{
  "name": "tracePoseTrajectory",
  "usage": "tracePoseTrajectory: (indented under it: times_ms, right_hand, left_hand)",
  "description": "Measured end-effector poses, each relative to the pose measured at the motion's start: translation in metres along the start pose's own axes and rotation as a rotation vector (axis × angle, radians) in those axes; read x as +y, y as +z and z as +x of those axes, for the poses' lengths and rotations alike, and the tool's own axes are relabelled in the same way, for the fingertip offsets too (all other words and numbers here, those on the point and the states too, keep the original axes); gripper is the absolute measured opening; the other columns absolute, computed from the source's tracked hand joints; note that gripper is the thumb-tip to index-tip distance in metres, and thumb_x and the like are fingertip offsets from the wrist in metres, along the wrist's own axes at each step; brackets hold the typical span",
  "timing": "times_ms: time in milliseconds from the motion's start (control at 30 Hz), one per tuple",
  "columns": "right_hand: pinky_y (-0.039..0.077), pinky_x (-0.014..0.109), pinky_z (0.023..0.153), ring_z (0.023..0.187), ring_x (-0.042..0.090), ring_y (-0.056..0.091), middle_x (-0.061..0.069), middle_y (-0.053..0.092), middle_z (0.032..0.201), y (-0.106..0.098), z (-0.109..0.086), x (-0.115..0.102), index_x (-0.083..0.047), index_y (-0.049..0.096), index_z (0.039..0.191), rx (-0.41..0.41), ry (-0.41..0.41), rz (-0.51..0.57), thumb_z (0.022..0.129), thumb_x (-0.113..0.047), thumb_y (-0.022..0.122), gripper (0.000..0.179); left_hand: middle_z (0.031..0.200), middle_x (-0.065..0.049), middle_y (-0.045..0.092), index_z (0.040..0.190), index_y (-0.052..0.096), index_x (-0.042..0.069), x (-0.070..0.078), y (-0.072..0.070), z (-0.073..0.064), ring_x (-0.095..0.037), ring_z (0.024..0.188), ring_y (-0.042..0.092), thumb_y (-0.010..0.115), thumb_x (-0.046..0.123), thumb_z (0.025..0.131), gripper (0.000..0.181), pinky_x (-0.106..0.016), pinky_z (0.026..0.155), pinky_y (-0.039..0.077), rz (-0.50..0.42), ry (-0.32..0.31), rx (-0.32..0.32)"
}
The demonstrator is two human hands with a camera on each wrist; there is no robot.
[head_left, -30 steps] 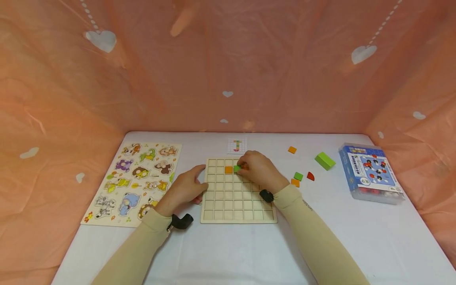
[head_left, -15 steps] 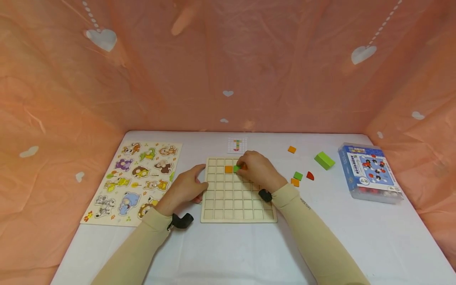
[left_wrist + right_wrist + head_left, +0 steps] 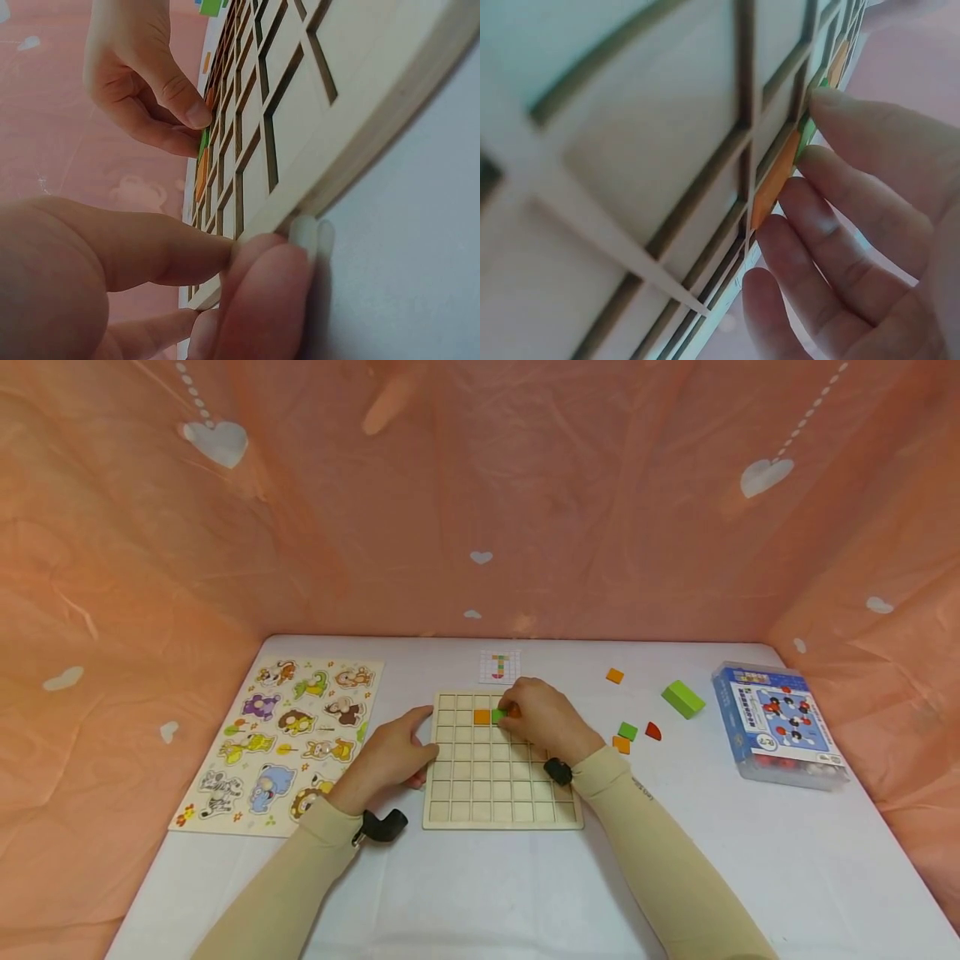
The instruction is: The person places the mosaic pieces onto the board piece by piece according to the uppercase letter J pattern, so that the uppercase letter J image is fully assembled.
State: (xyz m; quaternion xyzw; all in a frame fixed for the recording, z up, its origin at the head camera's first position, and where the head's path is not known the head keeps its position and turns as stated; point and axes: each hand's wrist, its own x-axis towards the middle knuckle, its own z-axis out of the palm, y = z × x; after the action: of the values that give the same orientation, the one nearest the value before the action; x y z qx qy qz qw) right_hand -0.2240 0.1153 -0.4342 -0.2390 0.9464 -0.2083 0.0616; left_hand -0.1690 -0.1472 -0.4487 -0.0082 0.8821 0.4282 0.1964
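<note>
A wooden grid board [image 3: 462, 793] lies on the table. My left hand [image 3: 388, 756] grips its left edge, and the left wrist view shows thumb and fingers about the rim. In the board's second row an orange square tile [image 3: 482, 717] sits left of a green square tile [image 3: 497, 716]. My right hand [image 3: 551, 714] pinches the green tile, thumb and index finger at its sides. Another orange tile [image 3: 776, 180] lies on the near side of the green one in the right wrist view, partly under my other fingers.
Behind the board lies a small pattern card [image 3: 499, 667]. To the right are loose orange and green tiles [image 3: 627, 731], a red quarter-circle piece [image 3: 653, 731], a green block [image 3: 683, 699] and a plastic box [image 3: 783, 727]. An animal puzzle board [image 3: 251, 693] lies left.
</note>
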Motion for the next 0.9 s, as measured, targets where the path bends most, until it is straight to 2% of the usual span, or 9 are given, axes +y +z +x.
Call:
tracePoseTrajectory:
  times_ms: [333, 667, 900]
  right_hand:
    - [0.060, 0.041, 0.095, 0.101, 0.021, 0.066, 0.005, 0.074, 0.111, -0.003, -0.009, 0.003, -0.007, 0.082, 0.117, 0.007, 0.022, 0.058, 0.098, -0.026, 0.081, 0.026]
    - [0.059, 0.044, 0.100, 0.104, 0.023, 0.067, 0.005, 0.074, 0.112, -0.012, -0.032, 0.021, -0.009, 0.082, 0.115, 0.048, 0.097, 0.095, 0.100, -0.025, 0.077, 0.023]
    - [0.059, 0.047, 0.096, 0.103, 0.026, 0.068, 0.007, 0.074, 0.112, -0.025, -0.054, 0.037, -0.007, 0.082, 0.115, 0.082, 0.132, 0.081, 0.097, -0.021, 0.078, 0.023]
  left_hand:
    - [0.076, -0.009, 0.067, 0.169, 0.036, 0.020, 0.000, 0.000, 0.000, -0.018, 0.056, 0.068, 0.069, 0.018, 0.102, 0.075, -0.030, 0.058, 0.059, 0.010, -0.007, 0.002]
    - [0.078, -0.009, 0.067, 0.169, 0.036, 0.019, 0.000, -0.001, 0.000, -0.018, 0.057, 0.069, 0.069, 0.017, 0.101, 0.076, -0.030, 0.058, 0.060, 0.016, -0.006, 0.005]
    - [0.079, -0.009, 0.068, 0.170, 0.035, 0.019, -0.001, -0.001, 0.001, -0.018, 0.057, 0.069, 0.069, 0.018, 0.101, 0.076, -0.031, 0.058, 0.061, 0.003, 0.000, -0.004]
